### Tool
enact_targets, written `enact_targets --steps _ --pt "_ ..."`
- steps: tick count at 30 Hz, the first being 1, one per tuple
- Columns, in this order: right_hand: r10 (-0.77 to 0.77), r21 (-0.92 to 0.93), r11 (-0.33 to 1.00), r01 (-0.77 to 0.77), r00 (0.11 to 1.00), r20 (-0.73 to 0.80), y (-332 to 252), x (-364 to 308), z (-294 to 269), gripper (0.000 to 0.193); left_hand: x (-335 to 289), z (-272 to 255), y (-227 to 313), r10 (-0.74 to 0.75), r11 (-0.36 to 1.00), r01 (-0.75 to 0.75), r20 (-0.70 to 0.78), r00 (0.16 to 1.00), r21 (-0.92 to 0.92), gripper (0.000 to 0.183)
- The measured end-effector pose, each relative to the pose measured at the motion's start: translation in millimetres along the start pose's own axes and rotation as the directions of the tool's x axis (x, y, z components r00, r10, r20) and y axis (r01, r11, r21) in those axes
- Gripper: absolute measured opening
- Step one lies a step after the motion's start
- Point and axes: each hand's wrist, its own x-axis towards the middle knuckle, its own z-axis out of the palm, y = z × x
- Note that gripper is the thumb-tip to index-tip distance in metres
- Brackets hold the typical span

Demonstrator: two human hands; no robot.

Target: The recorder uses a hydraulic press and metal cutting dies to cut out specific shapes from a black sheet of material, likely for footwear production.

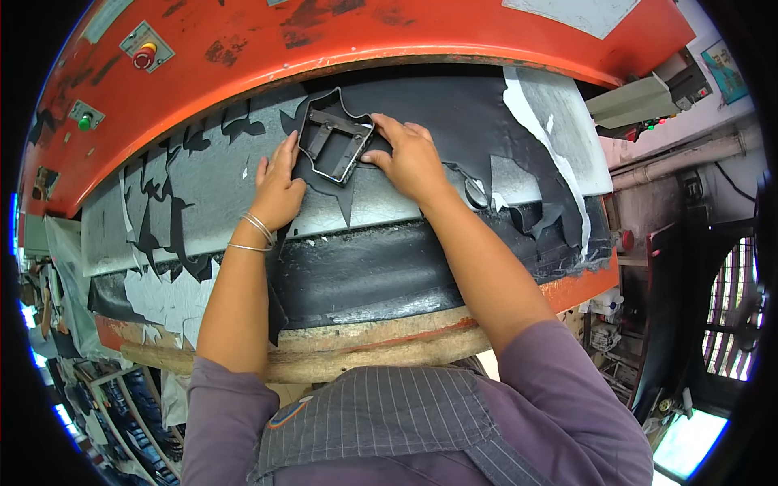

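Note:
A metal cutting die, a shaped steel outline with crossbars inside, lies on a sheet of black leather. My right hand grips its right side, thumb low on the edge and fingers higher up. At the die's left side is my left hand, its fingers stretched out along the edge; whether the fingertips press on it I cannot tell. A pointed leather flap sticks out below the die. Right of my right hand sits a small round metal-rimmed piece.
Leather offcuts hang and lie across the pale cutting board. An orange machine beam spans the far side, bearing a red stop button and a green button. A worn wooden edge runs along the near side.

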Motion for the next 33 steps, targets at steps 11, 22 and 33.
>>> enact_targets --steps 11,22,33 --pt "0.078 -0.041 0.996 -0.077 0.996 0.032 -8.4 -4.6 -4.6 0.061 -10.0 5.4 7.7 0.063 0.998 -0.065 -0.169 0.984 -0.004 0.076" --pt "-0.462 -0.079 0.875 0.477 0.873 0.155 -36.2 62.2 -4.2 0.038 -20.2 2.5 14.8 0.075 0.991 -0.104 -0.289 0.954 -0.083 0.086" --pt "-0.266 -0.324 0.751 0.575 0.713 0.649 -44.0 109.9 8.0 0.011 -32.9 16.0 -2.6 -0.059 0.926 -0.122 -0.457 0.887 -0.356 0.079"
